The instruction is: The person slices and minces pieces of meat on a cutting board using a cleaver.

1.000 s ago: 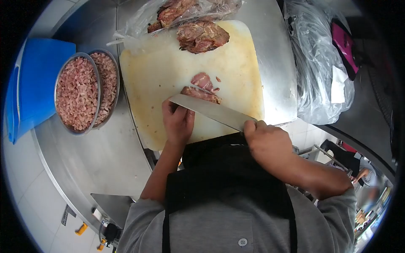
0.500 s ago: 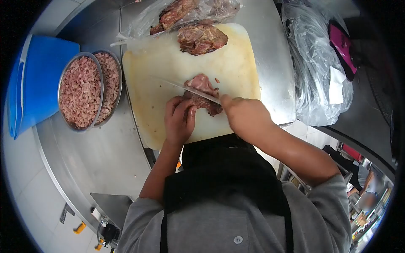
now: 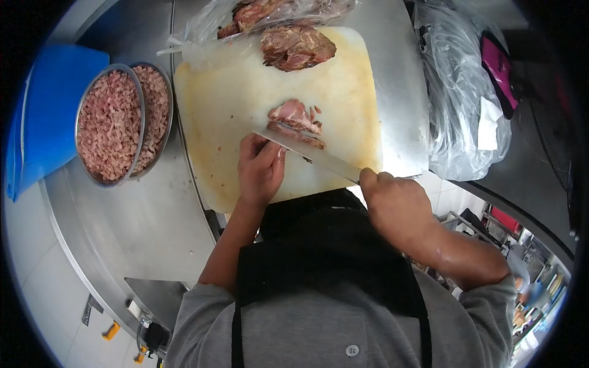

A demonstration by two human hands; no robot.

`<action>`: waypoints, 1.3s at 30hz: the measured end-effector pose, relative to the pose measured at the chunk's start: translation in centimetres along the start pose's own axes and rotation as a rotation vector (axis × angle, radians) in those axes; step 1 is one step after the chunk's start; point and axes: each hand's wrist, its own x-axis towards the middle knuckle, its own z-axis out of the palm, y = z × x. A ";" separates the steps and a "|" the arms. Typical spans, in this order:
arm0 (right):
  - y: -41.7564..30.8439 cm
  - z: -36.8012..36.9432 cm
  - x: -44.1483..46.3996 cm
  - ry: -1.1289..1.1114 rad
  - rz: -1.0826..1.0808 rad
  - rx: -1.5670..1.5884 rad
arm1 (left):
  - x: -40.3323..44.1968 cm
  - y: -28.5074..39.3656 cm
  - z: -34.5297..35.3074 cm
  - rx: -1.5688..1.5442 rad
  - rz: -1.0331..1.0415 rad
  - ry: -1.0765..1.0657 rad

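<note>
A piece of cooked meat (image 3: 295, 116) lies on the cutting board (image 3: 215, 122), with a cut strip along its near side. My right hand (image 3: 399, 205) is closed round the handle of a long knife (image 3: 319, 162). The blade slants up and left across the near edge of the meat, its tip end by my left fingers. Curled fingers of my left hand (image 3: 261, 165) press at the meat's near left side; the blade partly hides what they hold. Small scraps lie beside the piece. A larger browned chunk of meat (image 3: 297, 48) rests at the board's far edge.
Two bowls of diced meat (image 3: 110, 126) stand at the left, overlapping, near a blue container (image 3: 55, 104). Beyond the board lies a plastic bag (image 3: 205, 24) with more meat. Clear plastic bags (image 3: 457, 92) hang over the right side. A person is at the far lower right.
My right hand has drawn the knife back, right and toward me, so the blade now lies nearer my body. A cut strip now shows apart from the meat. My left hand has barely moved.
</note>
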 end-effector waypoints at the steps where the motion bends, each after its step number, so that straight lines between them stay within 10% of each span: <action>1: -0.1 0.0 0.5 0.003 0.005 0.011 | 0.1 0.0 0.0 0.004 -0.001 -0.013; 39: 1.3 0.5 -0.1 0.023 -0.011 0.105 | 0.5 0.2 0.8 0.048 0.082 0.066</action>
